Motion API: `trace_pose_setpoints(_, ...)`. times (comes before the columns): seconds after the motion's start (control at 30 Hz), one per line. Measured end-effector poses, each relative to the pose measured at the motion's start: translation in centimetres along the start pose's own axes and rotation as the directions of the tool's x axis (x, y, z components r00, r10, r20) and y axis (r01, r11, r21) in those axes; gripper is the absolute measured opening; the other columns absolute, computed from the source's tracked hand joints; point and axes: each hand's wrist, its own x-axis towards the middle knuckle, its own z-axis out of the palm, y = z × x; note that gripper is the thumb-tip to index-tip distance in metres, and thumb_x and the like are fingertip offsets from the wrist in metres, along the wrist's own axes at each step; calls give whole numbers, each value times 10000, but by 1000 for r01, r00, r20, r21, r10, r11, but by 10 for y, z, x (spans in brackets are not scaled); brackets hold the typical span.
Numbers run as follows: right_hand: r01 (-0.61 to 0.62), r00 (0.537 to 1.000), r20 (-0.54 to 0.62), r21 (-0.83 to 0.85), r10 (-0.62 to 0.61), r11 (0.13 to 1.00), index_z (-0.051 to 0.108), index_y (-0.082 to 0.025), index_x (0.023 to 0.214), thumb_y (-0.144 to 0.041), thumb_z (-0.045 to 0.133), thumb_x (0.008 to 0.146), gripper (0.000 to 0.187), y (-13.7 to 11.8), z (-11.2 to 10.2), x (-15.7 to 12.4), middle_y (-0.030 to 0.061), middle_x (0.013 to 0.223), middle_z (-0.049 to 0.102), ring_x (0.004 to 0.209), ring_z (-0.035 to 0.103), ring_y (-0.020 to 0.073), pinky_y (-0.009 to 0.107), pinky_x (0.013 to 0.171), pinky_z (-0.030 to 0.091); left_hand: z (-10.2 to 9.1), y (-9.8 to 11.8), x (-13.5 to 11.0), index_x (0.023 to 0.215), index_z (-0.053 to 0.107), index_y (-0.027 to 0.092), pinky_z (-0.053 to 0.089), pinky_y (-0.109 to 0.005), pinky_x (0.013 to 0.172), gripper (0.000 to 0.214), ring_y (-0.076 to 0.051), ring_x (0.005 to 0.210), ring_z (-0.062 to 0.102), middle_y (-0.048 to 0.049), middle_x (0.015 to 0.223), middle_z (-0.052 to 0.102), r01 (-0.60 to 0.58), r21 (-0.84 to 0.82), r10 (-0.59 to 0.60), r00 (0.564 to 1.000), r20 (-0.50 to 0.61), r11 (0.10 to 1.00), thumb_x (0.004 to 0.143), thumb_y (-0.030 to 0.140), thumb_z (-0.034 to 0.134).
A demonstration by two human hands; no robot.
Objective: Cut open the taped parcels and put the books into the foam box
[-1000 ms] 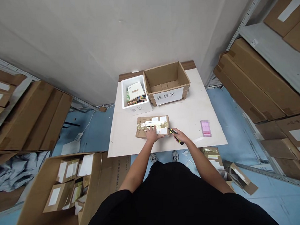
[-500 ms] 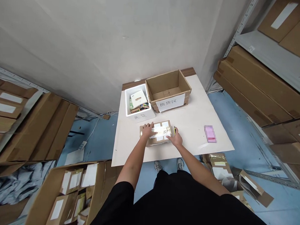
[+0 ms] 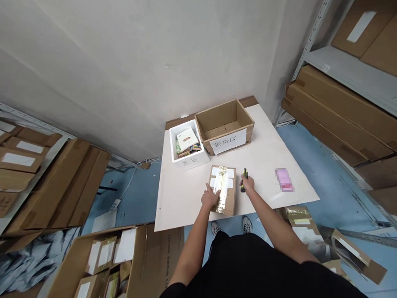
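A taped cardboard box (image 3: 230, 195) with white labels lies on the white table, its long side running from front to back. My left hand (image 3: 210, 196) grips the box's left edge, thumb on top near the shiny strip of tape and fingers along the side. Just right of the box, my right hand (image 3: 248, 184) is closed round a black and yellow utility knife (image 3: 245, 173), held apart from the cardboard. Whether the blade is out is too small to tell.
At the table's (image 3: 173, 204) back stand a white foam box (image 3: 192, 160) of small goods and an open carton (image 3: 229, 141) with a handwritten sign. A pink pixelated item (image 3: 284, 180) lies at right. A large carton of parcels (image 3: 139, 251) stands front left; shelves (image 3: 338, 62) flank both sides.
The cardboard box has been turned about a quarter turn and sits further right. My right hand has left it and now shows the utility knife upright; my left hand stays on the box.
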Motion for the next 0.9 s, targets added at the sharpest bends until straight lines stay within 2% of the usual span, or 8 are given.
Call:
trace_pose_setpoints(0.07, -143, 989, 7, 334, 149, 932, 625, -191, 1022, -571, 526, 994, 394, 20, 7, -25, 84, 816, 741, 748, 745, 242, 327, 649, 594, 1, -6, 3, 1713, -42, 90, 481, -490, 1064, 1087, -415, 1385, 584, -308, 1583, 497, -9, 4, 9, 1000, -16, 1000, 966, 790, 325)
trace_pose_setpoints(0.17, -230, 969, 208, 541, 136, 809, 613, -224, 953, -524, 616, 967, 301, 27, 23, -56, 77, 850, 751, 735, 740, 225, 318, 628, 605, 0, -19, 10, 1716, -13, 96, 471, -490, 1087, 1063, -409, 1401, 579, -301, 1593, 496, -29, -28, 29, 999, -27, 999, 974, 784, 313)
trace_pose_setpoints(0.3, -169, 938, 344, 538, -32, 826, 657, -246, 1074, -583, 591, 978, 357, -2, 45, -74, 101, 1061, 771, 917, 768, 248, 352, 736, 634, -22, -66, 27, 1711, 83, 79, 452, -459, 1137, 1006, -362, 1434, 568, -277, 1581, 532, -28, -156, 30, 1000, 7, 987, 997, 753, 302)
trace_pose_setpoints(0.37, -134, 929, 363, 523, -77, 842, 652, -248, 1144, -626, 543, 986, 424, -21, 55, -74, 115, 1143, 762, 997, 769, 262, 367, 773, 632, -38, -101, 36, 1689, 247, 128, 432, -508, 1163, 910, -382, 1475, 521, -256, 1595, 527, 58, -140, -57, 998, 12, 988, 1006, 726, 308)
trace_pose_setpoints(0.47, -68, 965, 251, 507, -72, 859, 646, -237, 1115, -676, 514, 973, 481, -36, 74, -70, 109, 1135, 758, 1011, 754, 256, 345, 789, 616, -53, -152, 42, 1634, 398, 203, 414, -505, 1190, 761, -357, 1544, 437, -188, 1666, 464, 64, -216, -79, 995, -59, 974, 1046, 666, 260)
trace_pose_setpoints(0.6, -78, 983, 185, 375, 8, 924, 643, -227, 963, -722, 571, 910, 502, -38, 114, -75, 70, 961, 743, 886, 725, 231, 297, 724, 585, -41, -195, 40, 1597, 438, 179, 510, -377, 1095, 762, -301, 1365, 642, -167, 1512, 643, 1, -441, 5, 1000, 11, 898, 1018, 674, 470)
trace_pose_setpoints(0.77, -122, 964, 264, 339, 30, 933, 650, -236, 990, -705, 600, 894, 481, -39, 159, -92, 63, 949, 762, 899, 744, 244, 306, 739, 587, -12, -209, 42, 1585, 451, 184, 526, -362, 1106, 678, -261, 1371, 639, -117, 1513, 653, -88, -633, 117, 993, 4, 769, 1024, 550, 557)
trace_pose_setpoints(0.9, -61, 992, 123, 304, 24, 951, 660, -230, 1039, -690, 556, 922, 485, -53, 151, -90, 84, 1058, 776, 1021, 744, 250, 302, 805, 583, 4, -197, 48, 1564, 484, 213, 555, -408, 1101, 634, -271, 1331, 672, -130, 1509, 654, -114, -855, 246, 969, 16, 505, 1024, 532, 574)
